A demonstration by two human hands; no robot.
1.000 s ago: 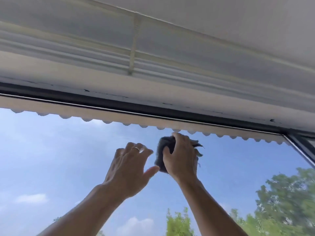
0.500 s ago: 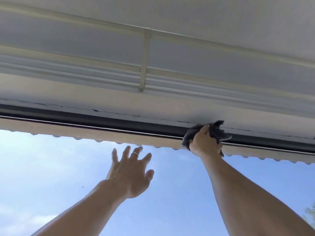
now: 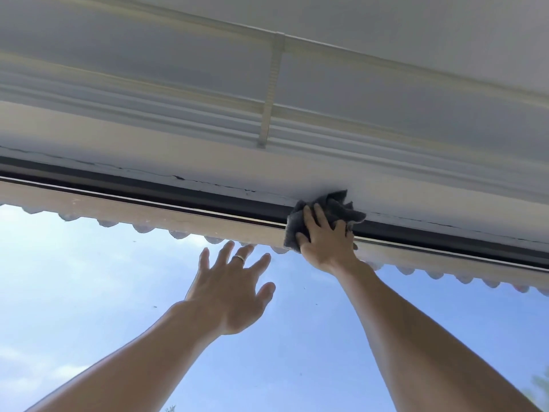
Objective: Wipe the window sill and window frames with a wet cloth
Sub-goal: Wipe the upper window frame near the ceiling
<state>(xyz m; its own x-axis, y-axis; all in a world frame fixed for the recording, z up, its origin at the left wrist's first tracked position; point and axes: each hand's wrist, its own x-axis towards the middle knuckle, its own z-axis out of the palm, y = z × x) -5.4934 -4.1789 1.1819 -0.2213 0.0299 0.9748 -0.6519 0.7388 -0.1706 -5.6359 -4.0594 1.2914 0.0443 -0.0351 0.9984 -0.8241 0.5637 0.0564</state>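
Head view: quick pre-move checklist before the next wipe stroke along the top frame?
1. Crumpled dark grey cloth held by right hand: ok.
2. Cloth pressed on the dark top window frame: ok.
3. Left hand free, fingers spread, off the frame: ok.
4. Frame run to either side unobstructed: ok.
5. Cloth wet: cannot tell.
6. Cracked white paint edge above frame intact: not ok.

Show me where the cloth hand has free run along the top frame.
Left of the cloth, the dark top frame runs bare to the picture's edge; right likewise. Crowded only below-left, where the left hand spreads open near the right hand.
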